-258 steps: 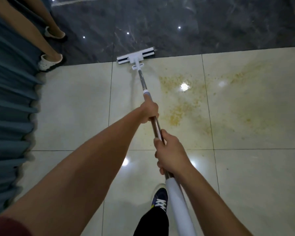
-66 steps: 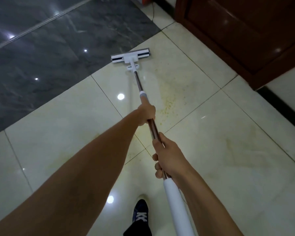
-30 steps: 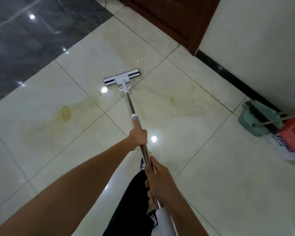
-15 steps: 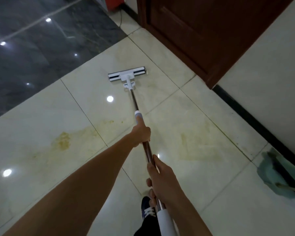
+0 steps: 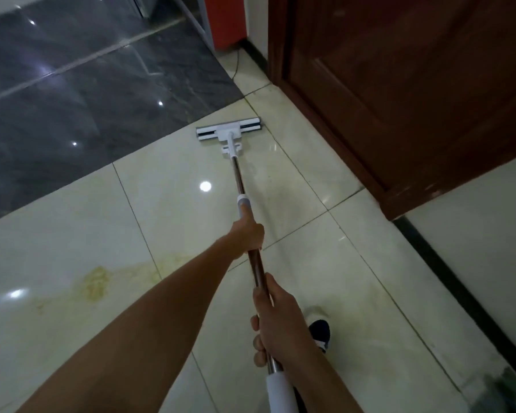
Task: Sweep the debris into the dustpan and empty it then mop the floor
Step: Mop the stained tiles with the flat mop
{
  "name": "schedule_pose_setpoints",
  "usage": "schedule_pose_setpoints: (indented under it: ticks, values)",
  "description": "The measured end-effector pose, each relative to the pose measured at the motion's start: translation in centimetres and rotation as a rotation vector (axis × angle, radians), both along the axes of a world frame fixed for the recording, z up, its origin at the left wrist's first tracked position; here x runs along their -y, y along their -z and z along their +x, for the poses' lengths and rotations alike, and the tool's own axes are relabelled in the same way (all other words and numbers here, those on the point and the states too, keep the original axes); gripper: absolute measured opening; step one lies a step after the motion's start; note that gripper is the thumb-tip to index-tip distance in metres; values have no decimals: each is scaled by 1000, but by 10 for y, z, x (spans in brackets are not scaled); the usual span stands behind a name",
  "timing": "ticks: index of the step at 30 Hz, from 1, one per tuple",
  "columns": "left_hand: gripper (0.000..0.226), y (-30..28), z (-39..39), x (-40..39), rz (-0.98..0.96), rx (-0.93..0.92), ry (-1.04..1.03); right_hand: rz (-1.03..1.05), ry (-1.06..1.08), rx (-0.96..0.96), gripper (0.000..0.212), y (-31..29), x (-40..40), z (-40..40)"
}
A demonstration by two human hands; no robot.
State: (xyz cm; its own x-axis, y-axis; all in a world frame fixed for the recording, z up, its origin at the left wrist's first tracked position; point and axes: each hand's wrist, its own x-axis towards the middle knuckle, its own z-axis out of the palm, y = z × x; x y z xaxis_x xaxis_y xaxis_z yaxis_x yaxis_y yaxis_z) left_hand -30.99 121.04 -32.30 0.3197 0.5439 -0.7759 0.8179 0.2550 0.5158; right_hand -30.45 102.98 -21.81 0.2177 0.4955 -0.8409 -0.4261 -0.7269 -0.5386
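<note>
Both my hands hold a long mop by its metal pole (image 5: pixel 239 182). My left hand (image 5: pixel 248 234) grips it farther down, thumb laid along the pole near a white collar. My right hand (image 5: pixel 277 320) grips it closer to me, just above the white handle sleeve (image 5: pixel 280 391). The flat white mop head (image 5: pixel 228 132) lies on the cream floor tiles (image 5: pixel 173 210), close to the edge of the dark tiles. A yellowish stain (image 5: pixel 97 283) spreads on the cream tile to the left of my arms. Fainter smears show to the right of the pole.
A dark brown wooden door (image 5: pixel 405 84) stands at the right, with a white wall and black skirting (image 5: pixel 459 278) beyond it. Dark grey glossy tiles (image 5: pixel 72 93) fill the upper left. A red object (image 5: pixel 225 20) stands at the top. My shoe (image 5: pixel 320 330) is below my right hand.
The mop head has slid forward to the border of the dark tiles, nearer the door. My view has swung left, so the green dustpan at the right is nearly out of sight.
</note>
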Motion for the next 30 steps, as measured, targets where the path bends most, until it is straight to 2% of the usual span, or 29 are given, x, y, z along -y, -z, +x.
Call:
schedule_pose_setpoints:
  ticks: [6,12,16,18,23,30]
  values:
    - [90,21,92,-85,55,-42,-57,80,-122,77,31,38,-82,102]
    - [89,34,181,-171,66,-57,-142,129,-188,69,22,59,-167,206]
    - [74,33,216,-195,65,-42,-235,139,-210,41,18,63,-195,245]
    - [71,32,220,-187,53,-56,-238,131,-228,47,19,65,-189,249]
    - [87,25,202,-142,28,-110,-137,111,-237,89,24,59,-140,225]
    - [86,-5,148,-16,-39,-73,-101,77,-276,145,23,15,-16,166]
